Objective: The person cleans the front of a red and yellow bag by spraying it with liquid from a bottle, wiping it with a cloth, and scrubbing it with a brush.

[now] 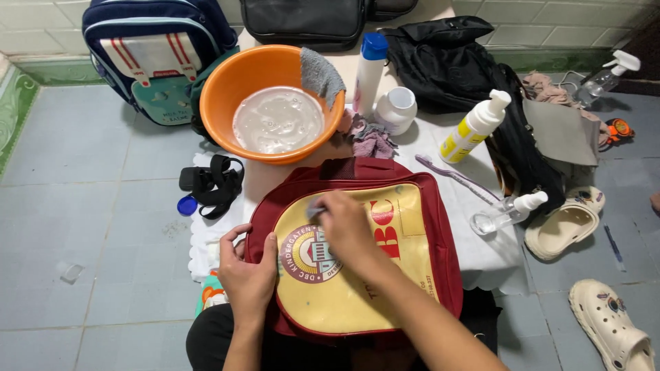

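A dark red backpack with a yellow front panel and a round emblem lies flat in front of me. My left hand grips its left edge, fingers curled over the side. My right hand presses on the yellow panel near the emblem, closed on a small pale item that I cannot make out clearly.
An orange basin of soapy water with a grey cloth on its rim stands behind. Around it: a blue-capped bottle, white jar, pump bottle, purple toothbrush, clear spray bottle, blue backpack, black bags, sandals.
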